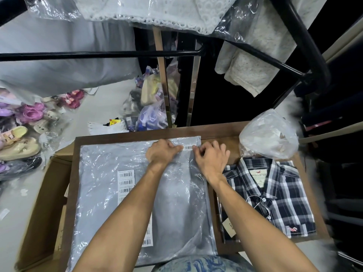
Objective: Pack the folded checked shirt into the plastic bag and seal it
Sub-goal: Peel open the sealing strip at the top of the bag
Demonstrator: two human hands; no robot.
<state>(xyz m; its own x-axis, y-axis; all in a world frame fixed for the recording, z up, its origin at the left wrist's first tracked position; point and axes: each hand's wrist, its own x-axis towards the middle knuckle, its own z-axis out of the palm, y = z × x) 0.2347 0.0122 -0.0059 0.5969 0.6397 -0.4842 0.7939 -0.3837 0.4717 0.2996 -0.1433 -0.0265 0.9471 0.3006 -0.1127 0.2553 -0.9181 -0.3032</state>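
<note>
Checked shirt (269, 197) lies just right of plastic bag (137, 193), not packed yet. Left hand (163, 152) & right hand (211, 160) pinch bag's top strip, prob. to open the mouth, I reckon.

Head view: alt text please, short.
Both hands, left and right, pinch the far edge of a grey plastic bag lying flat on a wooden table. A folded checked shirt lies beside it, not yet bagged.

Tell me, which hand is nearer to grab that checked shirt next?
The right hand, likely. It sits at the plastic bag's far right corner, beside the folded checked shirt. The left hand is farther away, pressing on the bag.
</note>
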